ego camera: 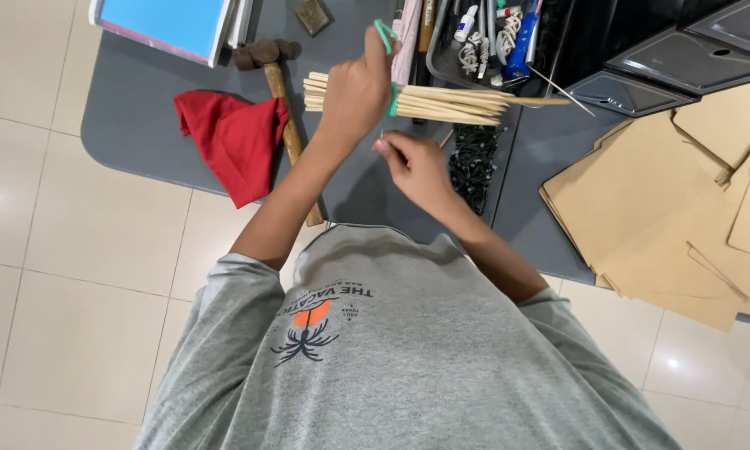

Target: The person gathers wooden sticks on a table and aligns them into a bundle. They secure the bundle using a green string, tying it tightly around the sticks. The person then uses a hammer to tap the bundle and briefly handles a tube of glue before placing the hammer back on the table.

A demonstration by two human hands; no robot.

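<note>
Overhead, the left hand (354, 92) grips a bundle of thin wooden sticks (441, 104) held level above the grey tabletop (142, 125), with a green band (385, 37) looped up from its fingers. Just below, the right hand (412, 162) is closed in a pinch; I cannot tell what it holds, perhaps the band's other end. The risk, as I judge it, is the band slipping or snapping free, so the sticks splay and scatter toward the hammer (279, 100), red cloth (233, 137) and pile of dark screws (473, 162). Brown cardboard sheets (666, 217) lie well apart.
</note>
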